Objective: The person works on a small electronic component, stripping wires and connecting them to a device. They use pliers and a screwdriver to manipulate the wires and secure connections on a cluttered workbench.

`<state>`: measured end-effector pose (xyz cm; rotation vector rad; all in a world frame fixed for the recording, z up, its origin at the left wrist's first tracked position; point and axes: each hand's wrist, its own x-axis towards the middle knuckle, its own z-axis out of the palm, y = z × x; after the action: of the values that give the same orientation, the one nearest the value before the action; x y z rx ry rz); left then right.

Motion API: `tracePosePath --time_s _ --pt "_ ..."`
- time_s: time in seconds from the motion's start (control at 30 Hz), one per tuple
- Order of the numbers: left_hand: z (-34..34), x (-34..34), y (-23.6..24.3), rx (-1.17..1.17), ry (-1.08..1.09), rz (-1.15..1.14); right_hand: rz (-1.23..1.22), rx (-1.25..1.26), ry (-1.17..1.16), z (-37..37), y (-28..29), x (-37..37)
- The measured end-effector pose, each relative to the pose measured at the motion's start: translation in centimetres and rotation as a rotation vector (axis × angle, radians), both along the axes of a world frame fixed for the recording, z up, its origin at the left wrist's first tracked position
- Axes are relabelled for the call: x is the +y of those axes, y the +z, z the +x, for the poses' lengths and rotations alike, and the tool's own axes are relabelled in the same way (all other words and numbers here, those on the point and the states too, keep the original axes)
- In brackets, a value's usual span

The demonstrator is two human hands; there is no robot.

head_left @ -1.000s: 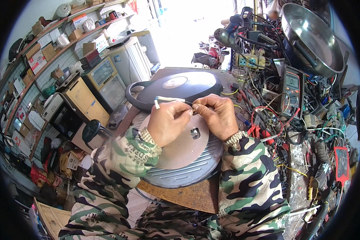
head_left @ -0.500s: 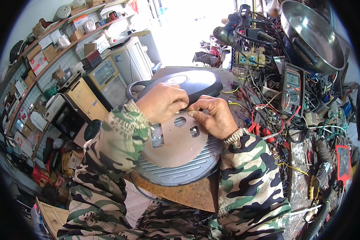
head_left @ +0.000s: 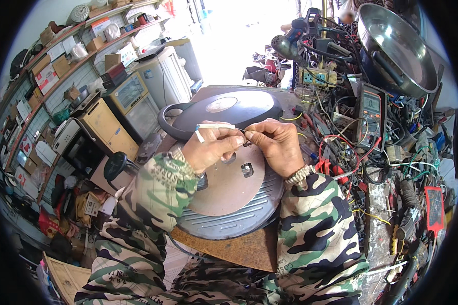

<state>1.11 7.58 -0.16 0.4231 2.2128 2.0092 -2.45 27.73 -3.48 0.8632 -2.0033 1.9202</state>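
My left hand (head_left: 213,146) is closed in a pinch, with a thin white tube-like piece (head_left: 216,125), blue at one end, lying along its fingers. Close beside it, my right hand (head_left: 277,146) pinches a thin dark wire (head_left: 248,137) whose ends are partly hidden by the fingertips. Both hands hover over a round tan plate (head_left: 229,185) with cut-out holes. That plate lies on a grey ribbed round appliance base (head_left: 226,227). Behind my hands rests its dark lid-like half (head_left: 259,104) with a loop handle.
A multimeter (head_left: 371,114) stands at the right among tangled wires, red clips and tools. A large steel pan (head_left: 397,48) leans at the far right. The wooden table edge (head_left: 244,249) is near me. Loaded shelves (head_left: 61,63) and a refrigerator (head_left: 160,76) line the left.
My left hand has turned and lowered slightly, so the white tube now shows along its fingers. My right hand stays almost in place, its fingertips still meeting the left ones.
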Motion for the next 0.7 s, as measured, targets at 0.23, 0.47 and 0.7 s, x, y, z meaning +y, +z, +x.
tracePosePath --time_s 0.23,0.47,0.7 --pt "3.2 0.6 1.6 0.219 0.235 -0.299 0.063 0.175 -0.178 2.1 1.7 -1.7" --pt "4.8 3.0 3.8 0.861 0.357 -1.182 0.318 0.526 -0.197 1.3 1.0 -0.9" --pt "-2.8 -0.7 4.8 0.445 -0.123 -0.788 0.191 0.146 0.1 0.0 0.6 1.2"
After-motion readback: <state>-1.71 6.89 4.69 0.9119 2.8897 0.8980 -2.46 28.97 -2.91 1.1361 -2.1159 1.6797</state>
